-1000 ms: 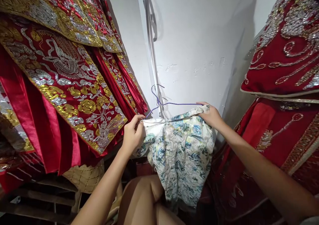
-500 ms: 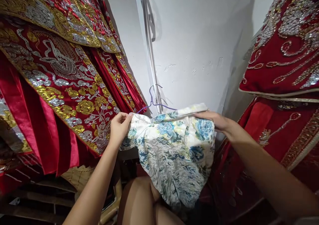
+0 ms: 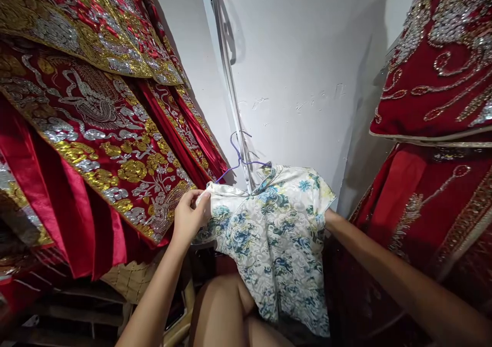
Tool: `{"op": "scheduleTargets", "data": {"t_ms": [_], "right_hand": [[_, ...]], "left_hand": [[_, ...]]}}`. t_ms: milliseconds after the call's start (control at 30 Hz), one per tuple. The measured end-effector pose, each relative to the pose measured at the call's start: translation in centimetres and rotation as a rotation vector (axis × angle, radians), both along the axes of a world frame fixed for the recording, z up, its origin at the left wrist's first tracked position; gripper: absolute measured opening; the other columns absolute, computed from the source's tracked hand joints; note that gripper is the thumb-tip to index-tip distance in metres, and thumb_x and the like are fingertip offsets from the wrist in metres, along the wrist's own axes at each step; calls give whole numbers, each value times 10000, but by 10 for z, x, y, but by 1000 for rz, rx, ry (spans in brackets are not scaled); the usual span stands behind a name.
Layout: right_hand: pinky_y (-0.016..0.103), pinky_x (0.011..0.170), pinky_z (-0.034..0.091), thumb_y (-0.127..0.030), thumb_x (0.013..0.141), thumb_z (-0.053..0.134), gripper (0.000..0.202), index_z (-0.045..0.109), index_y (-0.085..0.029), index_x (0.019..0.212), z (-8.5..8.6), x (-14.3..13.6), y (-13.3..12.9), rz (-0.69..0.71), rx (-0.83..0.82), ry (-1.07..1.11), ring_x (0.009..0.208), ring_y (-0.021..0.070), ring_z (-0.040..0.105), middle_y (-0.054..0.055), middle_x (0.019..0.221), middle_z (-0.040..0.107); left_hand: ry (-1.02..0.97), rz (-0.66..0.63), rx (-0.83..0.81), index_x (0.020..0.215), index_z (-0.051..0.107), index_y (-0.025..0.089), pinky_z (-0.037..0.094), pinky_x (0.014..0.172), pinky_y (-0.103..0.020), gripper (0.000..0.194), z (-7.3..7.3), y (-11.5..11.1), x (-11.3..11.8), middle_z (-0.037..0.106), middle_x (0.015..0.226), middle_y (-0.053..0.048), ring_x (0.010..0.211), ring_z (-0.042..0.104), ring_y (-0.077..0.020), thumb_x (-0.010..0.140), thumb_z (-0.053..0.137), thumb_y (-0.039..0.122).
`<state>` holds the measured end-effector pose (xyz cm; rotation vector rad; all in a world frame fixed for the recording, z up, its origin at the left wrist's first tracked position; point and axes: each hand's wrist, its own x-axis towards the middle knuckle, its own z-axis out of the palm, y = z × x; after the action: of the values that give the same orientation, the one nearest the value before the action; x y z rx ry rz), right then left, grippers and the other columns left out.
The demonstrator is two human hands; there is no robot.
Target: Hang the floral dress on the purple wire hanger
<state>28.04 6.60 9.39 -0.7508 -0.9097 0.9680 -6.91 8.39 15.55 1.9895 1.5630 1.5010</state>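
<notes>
A white short-sleeved garment with blue and green flowers [image 3: 272,234] hangs in front of me, its front spread out. My left hand [image 3: 192,213] pinches its shoulder edge on the left side. A thin purple hanger [image 3: 240,158] has one arm at the garment's left shoulder and the other reaching its collar. My right hand is hidden inside or behind the sleeve on the right; only the wrist and forearm show below the cuff.
Red robes with gold and silver embroidery [image 3: 130,170] hang at the left. A beaded red garment [image 3: 434,101] hangs at the right. A metal pole [image 3: 226,70] stands against the white wall [image 3: 307,44]. My bare knees are below.
The garment's right side has unfolded and spread downward. My right hand has gone from its top edge to out of sight at the sleeve. My left hand has moved slightly down and right.
</notes>
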Motion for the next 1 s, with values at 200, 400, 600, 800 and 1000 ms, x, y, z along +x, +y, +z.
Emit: {"op": "scheduleTargets", "data": {"t_ms": [200, 400, 600, 800, 1000], "right_hand": [[327, 764, 600, -483, 710, 814, 368, 671, -206, 906, 42, 15, 2, 62, 2, 58, 855, 239, 735, 19, 811, 739], [288, 704, 605, -531, 751, 764, 367, 676, -206, 899, 109, -16, -15, 219, 154, 70, 809, 209, 736, 27, 803, 732], [346, 1025, 494, -545, 746, 784, 569, 721, -208, 1201, 104, -55, -108, 1021, 354, -810, 1184, 273, 649, 95, 1231, 714], [505, 1131, 352, -493, 906, 630, 682, 410, -294, 1520, 74, -58, -72, 393, 215, -1080, 1405, 315, 416, 95, 1584, 394], [311, 691, 478, -623, 873, 604, 499, 691, -133, 845, 27, -50, -31, 612, -58, -750, 763, 217, 637, 74, 830, 695]], "left_hand": [[30, 16, -21, 859, 635, 179, 397, 690, -260, 372, 13, -11, 13, 642, 793, -6, 749, 558, -176, 886, 558, 542], [85, 44, 57, 815, 627, 184, 348, 624, -249, 357, 36, 4, 28, 594, 691, 16, 671, 514, -155, 908, 531, 515], [-451, 27, 94, 694, 600, 177, 352, 554, -263, 524, 1, 12, 27, 556, 631, -11, 583, 485, -148, 933, 423, 608], [-1088, -535, -318, 556, 380, 198, 319, 458, -231, 566, 1, -16, 65, 271, 456, 53, 411, 284, -98, 969, 417, 583], [-1070, -944, -389, 802, 595, 191, 449, 583, -211, 313, 3, -41, 88, 355, 474, 73, 499, 437, -98, 822, 735, 470]]}}
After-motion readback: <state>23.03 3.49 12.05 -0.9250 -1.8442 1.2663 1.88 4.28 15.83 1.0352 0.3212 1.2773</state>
